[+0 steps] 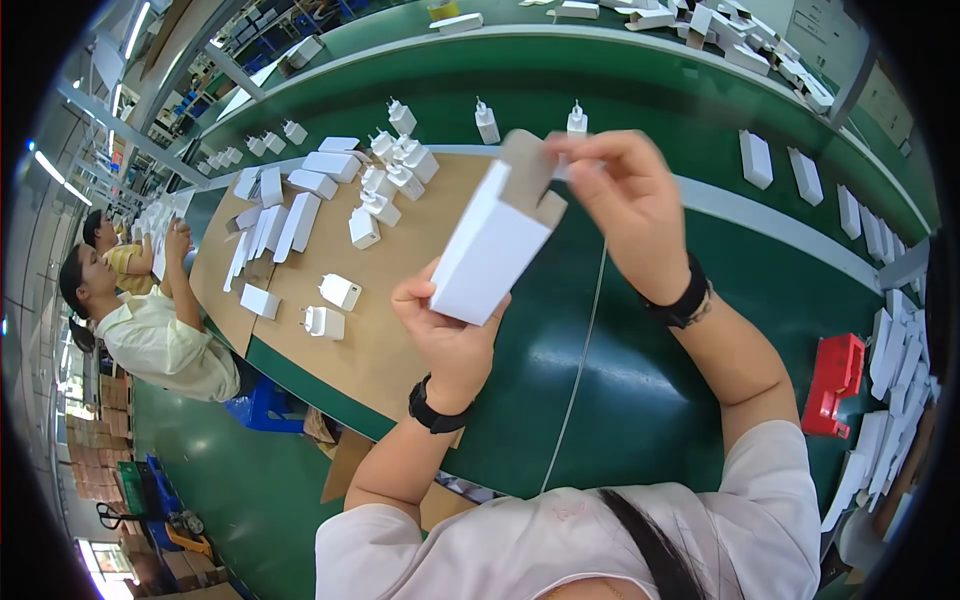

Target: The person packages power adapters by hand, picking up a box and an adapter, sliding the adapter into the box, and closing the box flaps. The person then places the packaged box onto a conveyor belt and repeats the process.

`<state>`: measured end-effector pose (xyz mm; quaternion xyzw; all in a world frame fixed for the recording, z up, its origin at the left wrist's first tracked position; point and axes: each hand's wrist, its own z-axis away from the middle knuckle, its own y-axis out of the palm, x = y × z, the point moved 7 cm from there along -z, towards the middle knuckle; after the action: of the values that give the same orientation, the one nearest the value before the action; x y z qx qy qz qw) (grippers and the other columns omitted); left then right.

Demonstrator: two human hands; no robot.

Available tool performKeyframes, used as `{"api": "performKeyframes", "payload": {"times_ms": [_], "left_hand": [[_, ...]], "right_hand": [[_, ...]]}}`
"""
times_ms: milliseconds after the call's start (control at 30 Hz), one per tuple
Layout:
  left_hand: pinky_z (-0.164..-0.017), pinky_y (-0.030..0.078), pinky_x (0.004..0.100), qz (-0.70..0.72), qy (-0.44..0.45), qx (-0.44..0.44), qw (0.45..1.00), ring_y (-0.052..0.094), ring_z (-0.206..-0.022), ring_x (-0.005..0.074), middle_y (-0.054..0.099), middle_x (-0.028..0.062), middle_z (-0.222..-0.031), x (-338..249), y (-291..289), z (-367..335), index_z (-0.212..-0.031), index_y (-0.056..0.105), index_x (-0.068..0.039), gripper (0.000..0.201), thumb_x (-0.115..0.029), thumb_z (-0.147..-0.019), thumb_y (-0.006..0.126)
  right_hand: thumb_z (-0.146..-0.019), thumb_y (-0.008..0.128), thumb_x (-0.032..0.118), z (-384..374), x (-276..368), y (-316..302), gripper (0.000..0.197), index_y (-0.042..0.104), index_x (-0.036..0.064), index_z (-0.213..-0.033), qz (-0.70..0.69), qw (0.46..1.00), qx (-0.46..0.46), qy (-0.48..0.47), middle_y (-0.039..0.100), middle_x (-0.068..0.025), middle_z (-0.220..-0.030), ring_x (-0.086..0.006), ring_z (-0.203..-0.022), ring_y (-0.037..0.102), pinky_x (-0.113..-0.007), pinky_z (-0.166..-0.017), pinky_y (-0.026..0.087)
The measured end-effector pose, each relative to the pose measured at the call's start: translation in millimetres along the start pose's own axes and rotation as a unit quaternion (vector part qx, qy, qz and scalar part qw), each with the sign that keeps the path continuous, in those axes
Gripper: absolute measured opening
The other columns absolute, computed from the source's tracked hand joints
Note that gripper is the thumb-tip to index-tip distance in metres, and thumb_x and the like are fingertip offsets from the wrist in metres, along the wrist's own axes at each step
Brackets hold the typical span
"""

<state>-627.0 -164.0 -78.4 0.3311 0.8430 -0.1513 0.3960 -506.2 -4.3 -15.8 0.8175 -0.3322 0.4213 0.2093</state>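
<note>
A tall white carton [495, 250] is tilted in front of me, its upper end open and the grey inside of a flap showing. My left hand [450, 335] grips it around the lower end. At the open end, my right hand [625, 190] pinches the edge by the flap; the fingers are slightly blurred, and the carton's inside is hidden. Left of the carton, several white plug chargers [400, 165] stand grouped on a brown cardboard sheet [400, 285]. Two more chargers, one upright [340, 291] and one near it [324, 323], sit closer to my left arm.
White cartons [297, 225] lie piled on the sheet's left. Single chargers [486, 122] and cartons [756, 160] line the green ledge. At the right are a red holder [833, 385] and stacked flat cartons [880, 430]. Two people [165, 335] work at the far left.
</note>
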Motion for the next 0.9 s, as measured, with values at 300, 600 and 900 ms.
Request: {"api": "performKeyframes", "payload": {"times_ms": [300, 600, 900], "left_hand": [[-0.094, 0.038, 0.0373, 0.059, -0.093, 0.150, 0.983, 0.043, -0.112, 0.0213, 0.038, 0.0141, -0.121, 20, 47, -11, -0.105, 0.025, -0.009, 0.066, -0.003, -0.066, 0.077], [-0.083, 0.044, 0.0283, 0.065, -0.106, 0.127, 0.984, 0.052, -0.098, 0.0164, 0.051, 0.0121, -0.111, 42, 34, -22, -0.126, 0.033, 0.000, 0.043, -0.020, -0.093, 0.052], [-0.082, 0.045, 0.0294, 0.083, -0.097, 0.175, 0.976, 0.053, -0.095, 0.0172, 0.051, 0.0149, -0.109, 42, 22, -25, -0.126, 0.025, -0.002, 0.048, -0.018, -0.092, 0.054]], "right_hand": [[-0.092, 0.052, 0.015, 12, -24, 35, 0.061, 0.018, 0.0096, -0.142, -0.142, 0.986, 0.051, 0.072, 0.057, -0.0083, -0.099, -0.0119, -0.089, 0.055, -0.026, -0.078, 0.044], [-0.093, 0.049, 0.015, 21, -75, 50, 0.024, 0.051, 0.0043, -0.114, -0.041, 0.982, 0.115, 0.142, 0.056, -0.0018, -0.092, -0.0073, -0.081, 0.050, -0.021, -0.072, 0.042], [-0.091, 0.054, 0.020, 12, -52, 55, 0.020, 0.060, 0.0003, -0.089, 0.016, 0.988, 0.148, -0.027, 0.055, -0.0138, -0.112, -0.0199, -0.099, 0.054, -0.029, -0.083, 0.044]]}}
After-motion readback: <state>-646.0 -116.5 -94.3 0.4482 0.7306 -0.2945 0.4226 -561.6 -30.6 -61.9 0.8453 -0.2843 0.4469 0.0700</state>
